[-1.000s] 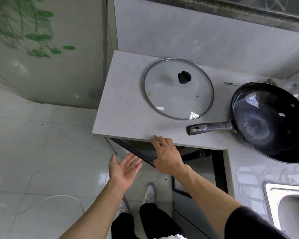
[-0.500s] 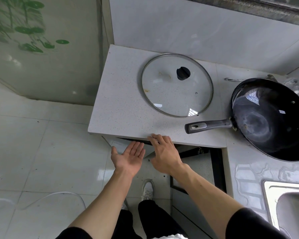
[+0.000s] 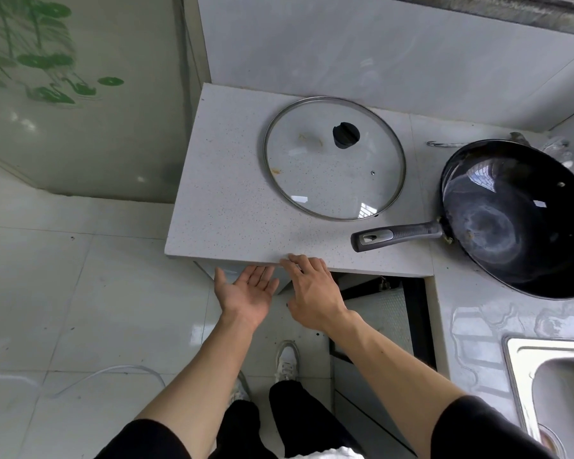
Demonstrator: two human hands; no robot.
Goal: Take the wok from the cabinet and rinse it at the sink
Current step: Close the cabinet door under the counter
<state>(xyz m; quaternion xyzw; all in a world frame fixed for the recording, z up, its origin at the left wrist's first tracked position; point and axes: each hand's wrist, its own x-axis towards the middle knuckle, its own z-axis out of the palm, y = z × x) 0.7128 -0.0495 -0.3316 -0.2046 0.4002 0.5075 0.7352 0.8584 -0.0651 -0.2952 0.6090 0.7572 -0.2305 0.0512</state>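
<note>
Left hand (image 3: 247, 290) risen to speckled counter (image 3: 232, 200) edge, both grips released, right hand (image 3: 312, 293) flat, round black wok (image 3: 517, 217) beside

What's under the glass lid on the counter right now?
Through the glass lid only bare speckled counter shows, plus brownish smears on the glass. The black knob hides the small patch beneath it.

- Home kitchen, pretty plainly.
- Speckled white countertop (image 3: 232, 207) against a tiled wall (image 3: 362, 51), far side.
- Black wok (image 3: 517, 223) and glass lid (image 3: 334, 159) sitting out on it.
- Steel sink (image 3: 524, 356) sunk in at near right.
- Open cabinet (image 3: 383, 313) under the counter.
- Glossy tile floor (image 3: 80, 293) on the left.
</note>
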